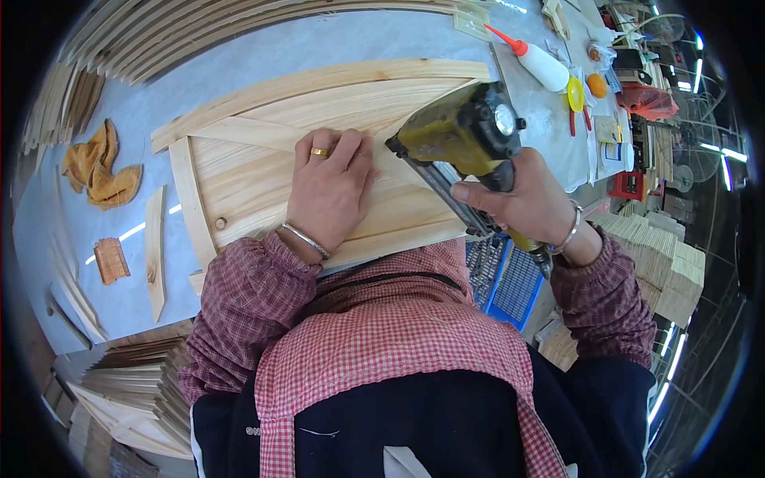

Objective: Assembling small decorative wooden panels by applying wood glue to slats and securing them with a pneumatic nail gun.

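Observation:
A framed wooden panel (263, 183) of pale boards lies before me on the table, with a slanting wooden strip (239, 131) across its upper part. My left hand (333, 179) bears down on the panel, its bent fingers close together at the strip's inner end. The part of the strip under those fingers is hidden. In my right hand (530, 195) is a yellow and black nail gun (454, 135), gripped by its handle. Its nose is at the panel, right of my left hand; whether it touches the wood I cannot tell.
Wooden strips (199, 32) are stacked along the far edge. A brown cloth (102, 167), a small wood block (111, 260) and a loose slat (155, 255) lie left. At the far right are a white glue bottle (546, 68) and an orange (596, 85). A blue crate (514, 283) stands below.

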Demonstrator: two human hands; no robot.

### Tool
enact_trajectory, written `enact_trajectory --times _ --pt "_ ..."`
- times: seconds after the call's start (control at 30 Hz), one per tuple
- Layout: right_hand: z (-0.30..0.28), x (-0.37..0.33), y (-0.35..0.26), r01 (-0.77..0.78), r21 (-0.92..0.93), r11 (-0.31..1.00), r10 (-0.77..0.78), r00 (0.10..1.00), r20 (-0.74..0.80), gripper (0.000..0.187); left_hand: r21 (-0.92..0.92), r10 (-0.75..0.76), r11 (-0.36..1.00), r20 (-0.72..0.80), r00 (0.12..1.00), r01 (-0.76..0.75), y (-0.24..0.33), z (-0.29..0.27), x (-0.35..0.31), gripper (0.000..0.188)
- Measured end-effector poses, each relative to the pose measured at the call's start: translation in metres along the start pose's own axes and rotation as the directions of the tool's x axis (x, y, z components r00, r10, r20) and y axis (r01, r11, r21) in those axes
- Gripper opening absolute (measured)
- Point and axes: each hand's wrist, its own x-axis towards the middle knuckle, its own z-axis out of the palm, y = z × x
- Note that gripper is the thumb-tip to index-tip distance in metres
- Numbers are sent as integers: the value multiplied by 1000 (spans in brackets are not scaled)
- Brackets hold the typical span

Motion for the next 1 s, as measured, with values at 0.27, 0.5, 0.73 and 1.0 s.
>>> enact_trajectory --times 0.27,0.5,0.73,1.0 --pt "19 -14 -18 -17 -6 1000 17 1000 0 30 -37 -48 998 10 999 48 -2 -20 -22 47" --pt "39 -65 -14 -255 177 951 256 966 18 28 -90 -296 955 -196 935 284 -15 -93 -132 53" --pt "64 -83 -24 -205 213 955 213 977 -16 30 118 -353 925 -95 931 362 -15 -123 -202 51" --pt "90 -95 -39 -203 210 956 209 978 -7 26 132 -272 938 -290 918 320 -37 -103 -223 38"
